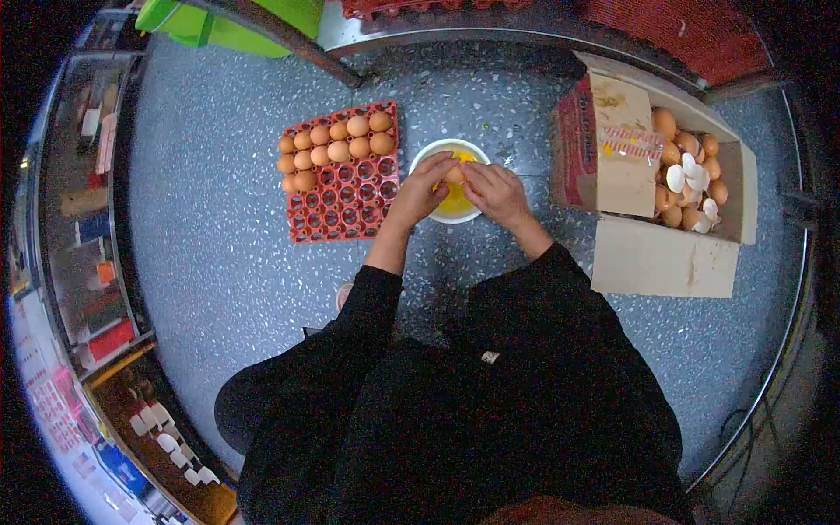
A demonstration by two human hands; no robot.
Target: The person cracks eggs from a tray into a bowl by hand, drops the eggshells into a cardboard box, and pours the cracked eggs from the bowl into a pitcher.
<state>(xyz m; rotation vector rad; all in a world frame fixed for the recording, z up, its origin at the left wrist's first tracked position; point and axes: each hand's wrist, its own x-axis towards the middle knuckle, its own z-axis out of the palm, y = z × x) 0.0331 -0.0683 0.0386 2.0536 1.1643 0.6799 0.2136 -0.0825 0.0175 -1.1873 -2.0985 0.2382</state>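
Over a white bowl (423,158) on the speckled floor, both my hands grip one brown egg (454,174) between their fingertips. My left hand (421,189) closes on its left side and my right hand (497,193) on its right. Whether the shell is split cannot be made out. Yellow yolk and liquid egg (455,203) lie in the bowl beneath. Just left of the bowl is a red egg tray (345,199), with brown eggs (338,151) in its far rows and bare cups in the nearer ones.
To the right stands an open cardboard box (623,144) holding brown and white eggshells (691,175), its near flap folded out on the floor. A green plastic container (236,26) and a metal leg (297,44) are at the back left. Shelves (87,201) line the left side.
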